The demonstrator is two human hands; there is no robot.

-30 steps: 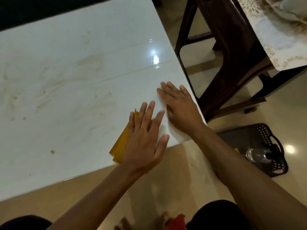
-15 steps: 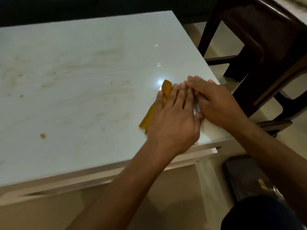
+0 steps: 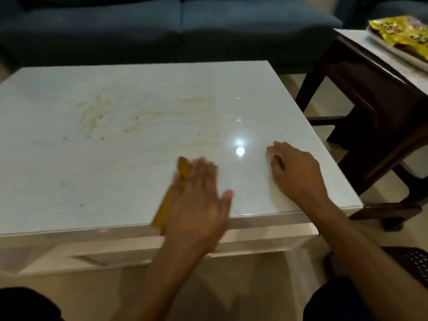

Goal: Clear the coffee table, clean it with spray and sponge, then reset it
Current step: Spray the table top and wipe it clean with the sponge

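The white glossy coffee table (image 3: pixel 115 158) fills the middle of the view, with brownish smears across its centre and left. A flat yellow sponge cloth (image 3: pixel 172 193) lies near the front edge. My left hand (image 3: pixel 199 202) presses on it with straight fingers and is blurred by motion. My right hand (image 3: pixel 294 172) rests on the tabletop near the right front corner, its fingers bent over something white that I cannot make out.
A dark blue sofa (image 3: pixel 162 26) runs along the far side. To the right stands a dark wooden side table (image 3: pixel 370 93) carrying a tray with yellow snack packets (image 3: pixel 400 33). A black perforated basket (image 3: pixel 416 262) sits on the floor at the lower right.
My left hand has slid the yellow cloth leftwards and toward the front edge, away from my right hand. The view has tilted up, bringing the sofa and side table into sight.
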